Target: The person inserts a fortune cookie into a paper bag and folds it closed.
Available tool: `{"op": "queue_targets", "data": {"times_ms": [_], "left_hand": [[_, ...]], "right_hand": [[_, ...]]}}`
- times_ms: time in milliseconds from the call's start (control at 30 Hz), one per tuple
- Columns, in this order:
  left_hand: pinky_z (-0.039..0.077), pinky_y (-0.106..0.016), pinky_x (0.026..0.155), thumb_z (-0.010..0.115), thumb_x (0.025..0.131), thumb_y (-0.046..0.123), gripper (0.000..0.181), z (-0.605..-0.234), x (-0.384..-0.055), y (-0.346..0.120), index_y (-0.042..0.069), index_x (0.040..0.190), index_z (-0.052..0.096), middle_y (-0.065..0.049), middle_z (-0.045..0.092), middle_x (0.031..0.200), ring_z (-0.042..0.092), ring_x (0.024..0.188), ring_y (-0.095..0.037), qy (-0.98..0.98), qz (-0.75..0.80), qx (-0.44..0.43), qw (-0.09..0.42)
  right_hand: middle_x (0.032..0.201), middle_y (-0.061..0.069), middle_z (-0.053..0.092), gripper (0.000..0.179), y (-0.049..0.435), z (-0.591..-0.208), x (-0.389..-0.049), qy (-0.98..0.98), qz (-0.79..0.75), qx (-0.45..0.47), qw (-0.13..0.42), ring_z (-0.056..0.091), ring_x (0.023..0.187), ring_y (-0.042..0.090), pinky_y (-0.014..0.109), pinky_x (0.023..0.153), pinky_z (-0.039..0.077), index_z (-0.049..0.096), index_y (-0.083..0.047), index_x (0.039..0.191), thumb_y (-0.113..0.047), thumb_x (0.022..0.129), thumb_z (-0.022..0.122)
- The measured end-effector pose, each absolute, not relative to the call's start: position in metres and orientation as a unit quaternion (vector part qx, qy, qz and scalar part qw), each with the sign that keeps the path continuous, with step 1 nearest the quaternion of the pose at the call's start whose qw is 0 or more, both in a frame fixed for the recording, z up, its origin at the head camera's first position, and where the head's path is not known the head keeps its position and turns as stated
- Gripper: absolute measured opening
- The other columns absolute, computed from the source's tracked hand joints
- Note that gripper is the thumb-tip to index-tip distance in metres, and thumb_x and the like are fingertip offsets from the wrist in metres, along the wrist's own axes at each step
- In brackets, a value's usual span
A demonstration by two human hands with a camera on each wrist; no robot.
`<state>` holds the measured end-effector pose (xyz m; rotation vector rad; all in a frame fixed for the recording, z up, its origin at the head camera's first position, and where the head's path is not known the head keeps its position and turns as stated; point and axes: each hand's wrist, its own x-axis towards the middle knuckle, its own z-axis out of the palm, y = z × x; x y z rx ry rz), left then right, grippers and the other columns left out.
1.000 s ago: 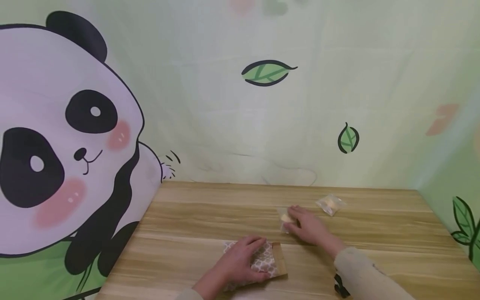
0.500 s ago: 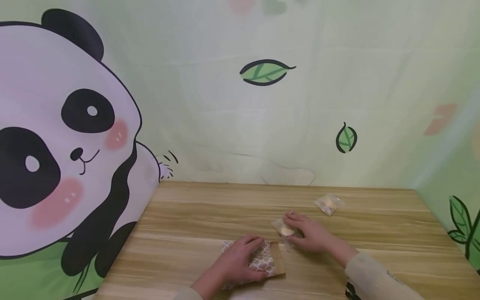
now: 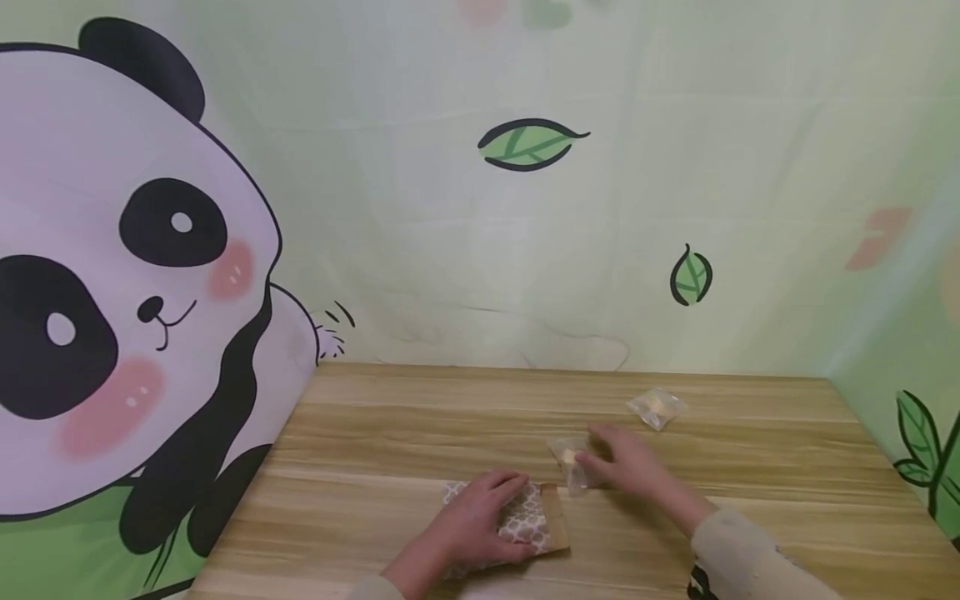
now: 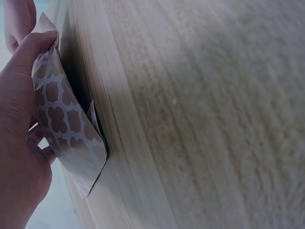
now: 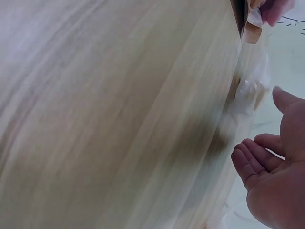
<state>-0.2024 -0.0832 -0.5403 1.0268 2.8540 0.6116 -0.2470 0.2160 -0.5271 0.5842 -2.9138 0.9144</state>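
A flat paper bag (image 3: 525, 517) with a white lattice print and a plain brown end lies at the front of the table. My left hand (image 3: 476, 525) grips it across its width, thumb on one edge and fingers on the other. In the left wrist view the lattice side of the bag (image 4: 64, 117) bulges slightly, its lower corner close to the wood. Just beyond the brown end rests a clear packet (image 3: 573, 477) holding something pale yellow. My right hand (image 3: 633, 467) is beside that packet; in the right wrist view its fingers are loosely bent, apart from the crinkled packet (image 5: 251, 90).
Farther back on the wooden table (image 3: 412, 417) lies a second clear packet (image 3: 657, 408) with a pale yellow piece inside. A black-and-white item (image 3: 702, 583) shows partly beneath the right sleeve. A printed cloth backdrop (image 3: 420, 250) rises behind the table.
My right hand brought the nearer packet toward me, closer to the bag's brown end, and its fingers have since come away from it. The left hand stays on the bag.
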Motion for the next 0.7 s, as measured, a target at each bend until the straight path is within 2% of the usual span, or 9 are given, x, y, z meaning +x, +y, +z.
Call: {"op": "queue_targets", "data": {"times_ms": [133, 267, 433, 700], "left_hand": [[0.049, -0.044, 0.116, 0.086, 0.08, 0.06, 0.097, -0.541, -0.203, -0.083, 0.01, 0.156, 0.054, -0.005, 0.057, 0.153, 0.056, 0.138, -0.025, 0.922, 0.2, 0.332, 0.023], [0.049, -0.044, 0.115, 0.086, 0.08, 0.059, 0.096, -0.541, -0.202, -0.083, 0.01, 0.156, 0.054, -0.005, 0.058, 0.152, 0.057, 0.137, -0.025, 0.921, 0.204, 0.331, 0.022], [0.049, -0.044, 0.115, 0.086, 0.08, 0.059, 0.096, -0.539, -0.202, -0.084, 0.01, 0.156, 0.054, -0.005, 0.058, 0.152, 0.057, 0.137, -0.025, 0.921, 0.205, 0.329, 0.023], [0.049, -0.045, 0.116, 0.086, 0.079, 0.06, 0.096, -0.538, -0.201, -0.085, 0.012, 0.156, 0.054, -0.004, 0.057, 0.153, 0.056, 0.138, -0.025, 0.923, 0.209, 0.322, 0.032]], "right_hand": [[0.122, 0.029, 0.069, 0.061, 0.212, -0.529, -0.248, -0.936, 0.302, 0.182, 0.007, 0.065, 0.115, 0.046, 0.063, 0.103, 0.053, 0.064, 0.014, 0.132, -0.033, 0.096, 0.081], [0.119, 0.025, 0.071, 0.068, 0.209, -0.527, -0.248, -0.929, 0.332, 0.163, -0.013, 0.067, 0.111, 0.042, 0.06, 0.1, 0.056, 0.063, 0.015, 0.133, -0.032, 0.09, 0.087], [0.108, 0.015, 0.074, 0.061, 0.206, -0.527, -0.25, -0.912, 0.38, 0.149, -0.043, 0.071, 0.099, 0.029, 0.049, 0.09, 0.062, 0.064, 0.014, 0.131, -0.023, 0.089, 0.088], [0.104, 0.011, 0.075, 0.05, 0.203, -0.528, -0.25, -0.887, 0.437, 0.134, -0.065, 0.072, 0.096, 0.026, 0.04, 0.086, 0.063, 0.066, 0.013, 0.124, -0.014, 0.088, 0.088]]}}
